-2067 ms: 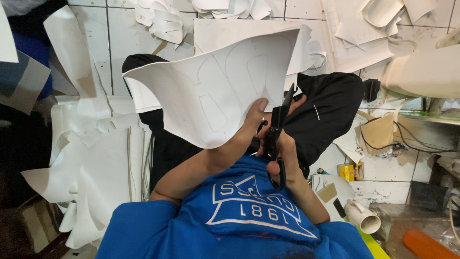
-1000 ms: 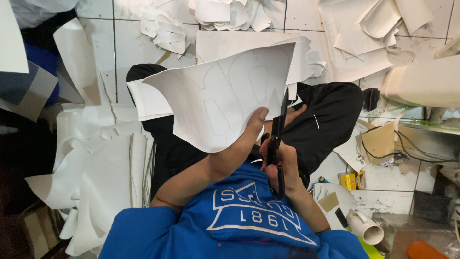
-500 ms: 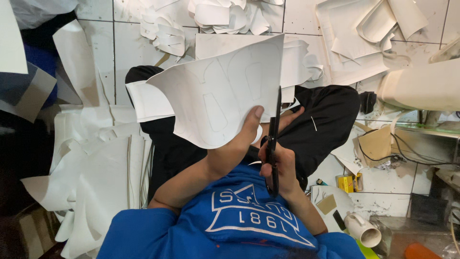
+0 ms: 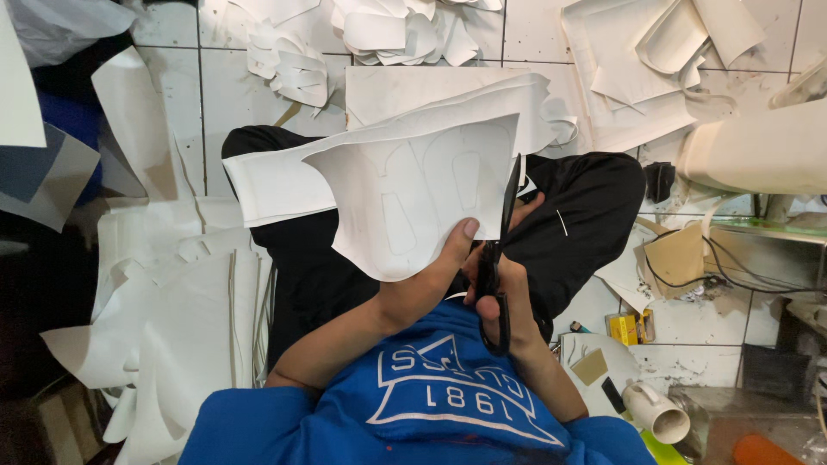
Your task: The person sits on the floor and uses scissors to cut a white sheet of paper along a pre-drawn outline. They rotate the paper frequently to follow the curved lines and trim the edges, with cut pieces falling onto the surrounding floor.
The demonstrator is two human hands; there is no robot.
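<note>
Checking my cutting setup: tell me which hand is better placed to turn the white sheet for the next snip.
Probably the left hand: its thumb already pinches the white sheet's lower edge. The right hand is occupied, fingers through the scissors' handles, blades upright along the sheet's right edge.

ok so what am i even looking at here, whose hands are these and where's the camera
There is no machine here. One camera sits on a person's head and looks down over their blue printed shirt and black trousers to a white tiled floor. The left hand pinches a curved white sheet with faint traced outlines. The right hand works black-handled scissors, blades lying along the sheet's right edge. Offcuts of the same white sheet lie piled on the floor all around, and a white mug lies tipped at lower right.
</note>
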